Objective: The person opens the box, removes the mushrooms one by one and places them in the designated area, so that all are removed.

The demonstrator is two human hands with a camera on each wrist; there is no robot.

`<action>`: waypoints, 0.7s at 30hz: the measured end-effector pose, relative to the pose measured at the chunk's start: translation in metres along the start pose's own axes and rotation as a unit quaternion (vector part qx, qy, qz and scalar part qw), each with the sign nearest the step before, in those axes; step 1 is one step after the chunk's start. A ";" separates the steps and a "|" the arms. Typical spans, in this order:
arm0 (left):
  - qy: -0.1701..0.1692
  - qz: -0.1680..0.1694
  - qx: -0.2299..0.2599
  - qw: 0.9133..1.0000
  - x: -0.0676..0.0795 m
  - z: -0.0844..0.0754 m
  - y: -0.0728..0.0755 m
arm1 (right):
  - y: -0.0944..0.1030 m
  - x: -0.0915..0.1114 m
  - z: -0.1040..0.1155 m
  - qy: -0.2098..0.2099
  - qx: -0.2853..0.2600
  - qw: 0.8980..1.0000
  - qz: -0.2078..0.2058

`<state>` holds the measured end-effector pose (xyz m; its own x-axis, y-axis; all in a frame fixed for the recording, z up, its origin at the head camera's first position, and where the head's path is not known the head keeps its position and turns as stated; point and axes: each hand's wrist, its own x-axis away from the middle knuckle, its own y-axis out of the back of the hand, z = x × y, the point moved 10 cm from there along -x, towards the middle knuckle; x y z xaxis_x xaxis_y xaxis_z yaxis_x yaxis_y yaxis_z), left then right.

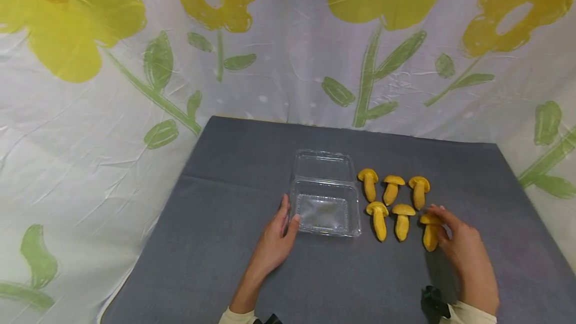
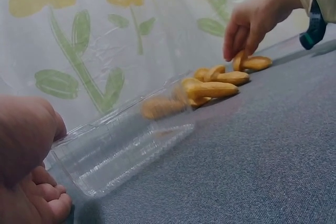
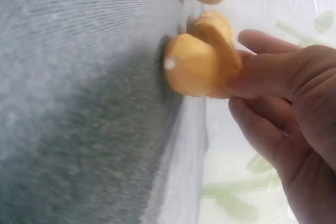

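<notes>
A clear plastic clamshell box (image 1: 325, 231) lies with its lid folded back on the grey cloth. My left hand (image 1: 275, 241) grips its left side, with the thumb over the rim in the left wrist view. At the right end of the near row, my right hand (image 1: 463, 244) pinches the cap of a yellow mushroom (image 1: 430, 238) between thumb and fingers. That mushroom (image 3: 191, 66) lies against the cloth in the right wrist view, its stem end towards the camera. Several like mushrooms (image 1: 402, 223) lie in two rows between the box and my right hand.
Grey cloth (image 1: 216, 244) covers the table. Behind and beside it hangs a white curtain (image 1: 279, 64) printed with yellow flowers. The hinged lid (image 1: 324, 165) lies flat behind the box, close to the far-row mushroom (image 1: 369, 185).
</notes>
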<state>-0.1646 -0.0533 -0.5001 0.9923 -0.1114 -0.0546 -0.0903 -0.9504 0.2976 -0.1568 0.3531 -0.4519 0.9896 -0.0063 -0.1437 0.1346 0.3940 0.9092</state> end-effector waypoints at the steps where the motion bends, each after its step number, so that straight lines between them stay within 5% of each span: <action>1: -0.001 -0.001 0.002 1.000 0.000 0.000 0.000 | 0.000 0.000 0.000 0.003 0.000 1.000 0.004; 9: -0.006 -0.002 0.009 1.000 0.000 -0.001 0.001 | -0.002 0.000 0.008 -0.002 -0.015 0.999 0.039; 13: 0.002 -0.001 0.011 1.000 0.001 0.000 0.002 | 0.004 0.001 0.023 0.003 -0.026 1.000 0.010; 18: 0.001 -0.008 0.019 1.000 0.002 -0.001 0.005 | 0.008 0.001 0.051 0.060 -0.061 0.995 -0.045; 21: -0.008 -0.026 -0.027 0.999 0.004 -0.006 0.012 | 0.006 0.003 0.068 0.093 -0.078 0.990 -0.067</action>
